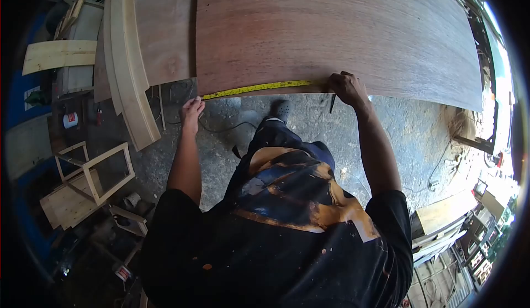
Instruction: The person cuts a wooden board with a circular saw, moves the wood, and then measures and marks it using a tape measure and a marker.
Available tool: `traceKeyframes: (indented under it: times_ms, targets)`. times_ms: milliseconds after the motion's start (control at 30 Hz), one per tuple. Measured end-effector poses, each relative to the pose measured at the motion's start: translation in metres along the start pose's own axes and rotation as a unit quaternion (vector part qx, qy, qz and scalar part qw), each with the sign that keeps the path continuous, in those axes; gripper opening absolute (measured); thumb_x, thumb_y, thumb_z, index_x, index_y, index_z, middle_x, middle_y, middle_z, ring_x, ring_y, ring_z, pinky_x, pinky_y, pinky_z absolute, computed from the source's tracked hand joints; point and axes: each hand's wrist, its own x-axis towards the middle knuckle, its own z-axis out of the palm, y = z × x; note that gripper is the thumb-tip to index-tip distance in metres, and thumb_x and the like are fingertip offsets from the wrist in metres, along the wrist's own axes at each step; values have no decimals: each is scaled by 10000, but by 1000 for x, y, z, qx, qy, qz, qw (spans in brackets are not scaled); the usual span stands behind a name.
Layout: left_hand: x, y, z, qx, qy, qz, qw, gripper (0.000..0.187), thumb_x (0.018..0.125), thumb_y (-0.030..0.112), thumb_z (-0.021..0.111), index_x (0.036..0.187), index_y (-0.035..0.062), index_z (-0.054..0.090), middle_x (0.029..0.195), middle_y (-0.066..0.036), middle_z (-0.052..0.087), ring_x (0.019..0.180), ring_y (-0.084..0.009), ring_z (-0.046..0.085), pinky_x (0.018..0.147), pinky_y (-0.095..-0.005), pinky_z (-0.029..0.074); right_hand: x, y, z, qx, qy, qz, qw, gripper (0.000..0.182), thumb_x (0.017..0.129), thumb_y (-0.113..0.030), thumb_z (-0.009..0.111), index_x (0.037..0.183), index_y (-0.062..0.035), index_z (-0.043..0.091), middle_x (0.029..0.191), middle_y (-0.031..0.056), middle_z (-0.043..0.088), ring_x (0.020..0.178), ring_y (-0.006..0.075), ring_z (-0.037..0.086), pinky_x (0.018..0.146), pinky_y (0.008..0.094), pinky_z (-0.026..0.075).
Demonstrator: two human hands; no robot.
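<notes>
A yellow tape measure [256,88] lies stretched along the near edge of a large reddish-brown plywood sheet [331,29]. My left hand [191,114] pinches its end at the sheet's near left corner. Farther right, my right hand [348,88] is closed at the other end, its fingers resting on the sheet near the edge. The tape's case is hidden by that hand. A thin dark piece [332,103] sticks down beside the right hand, below the sheet's edge.
Another plywood panel [165,29] and curved wooden strips [131,59] lie to the left. A wooden frame [107,172] stands at lower left. A dark cable [229,129] crosses the concrete floor [221,164]. Stacked boards [444,214] are at lower right.
</notes>
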Motion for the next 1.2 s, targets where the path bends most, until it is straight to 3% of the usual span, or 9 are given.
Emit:
traceKeyframes:
  times_ms: [233, 300, 400, 500, 633, 800, 900, 967, 1200]
  targets:
    - [-14, 12, 26, 124, 180, 38, 975, 262, 874, 194, 642, 1071, 22, 616, 967, -50, 630, 870, -141, 587, 779, -289, 479, -33, 96, -33, -4, 6, 47, 999, 226, 840, -327, 567, 926, -145, 670, 873, 133, 632, 835, 354, 626, 712, 451, 502]
    - [-7, 14, 34, 160, 281, 166, 932, 236, 883, 163, 609, 1062, 8, 604, 961, -56, 623, 850, -143, 575, 771, -273, 459, -45, 135, -48, -15, 30, 50, 998, 193, 820, -304, 602, 906, -147, 676, 851, 124, 632, 832, 337, 625, 713, 436, 502]
    - [-15, 33, 106, 214, 269, 263, 901, 192, 892, 136, 574, 1029, 4, 599, 937, -55, 609, 837, -147, 569, 786, -263, 451, -69, 200, -72, -4, 78, 44, 996, 127, 785, -256, 647, 826, -143, 689, 830, 100, 646, 843, 287, 620, 711, 413, 501]
    - [-10, 38, 210, 172, 143, 341, 913, 172, 892, 123, 569, 1016, 8, 596, 927, -49, 592, 836, -141, 563, 771, -267, 452, -93, 264, -105, -21, 116, 19, 993, 122, 780, -251, 645, 814, -144, 694, 810, 82, 652, 831, 269, 610, 716, 397, 502]
    - [-51, 47, 378, 260, 0, 399, 879, 168, 892, 119, 563, 1027, 24, 598, 950, -49, 581, 810, -119, 544, 736, -253, 443, -132, 357, -154, -19, 156, 64, 985, 145, 793, -279, 625, 817, -158, 700, 793, 72, 635, 833, 263, 605, 725, 391, 500]
    - [-151, 10, 563, 269, -85, 413, 866, 162, 879, 120, 575, 1007, 27, 609, 906, -49, 583, 786, -121, 540, 719, -259, 447, -203, 461, -227, -18, 195, 168, 966, 151, 809, -311, 607, 876, -210, 698, 892, 63, 599, 873, 258, 611, 728, 394, 503]
    - [-209, -23, 661, 247, -154, 404, 867, 151, 877, 115, 575, 990, 25, 616, 878, -45, 587, 756, -122, 540, 695, -263, 453, -241, 522, -263, -25, 218, 151, 964, 150, 808, -312, 605, 874, -213, 697, 891, 59, 594, 869, 254, 615, 725, 388, 506]
    - [-256, -39, 700, 283, -214, 416, 838, 139, 875, 116, 575, 973, 29, 621, 848, -37, 594, 714, -126, 544, 667, -269, 459, -259, 563, -286, -31, 229, 143, 962, 153, 807, -317, 607, 878, -216, 697, 889, 56, 589, 871, 248, 616, 724, 381, 509]
    - [-302, -72, 802, 338, -240, 328, 849, 137, 875, 116, 578, 964, 25, 629, 803, -20, 626, 706, -96, 558, 670, -254, 461, -280, 679, -348, -25, 235, 144, 961, 168, 822, -344, 621, 904, -215, 689, 880, 54, 573, 851, 247, 610, 710, 375, 499]
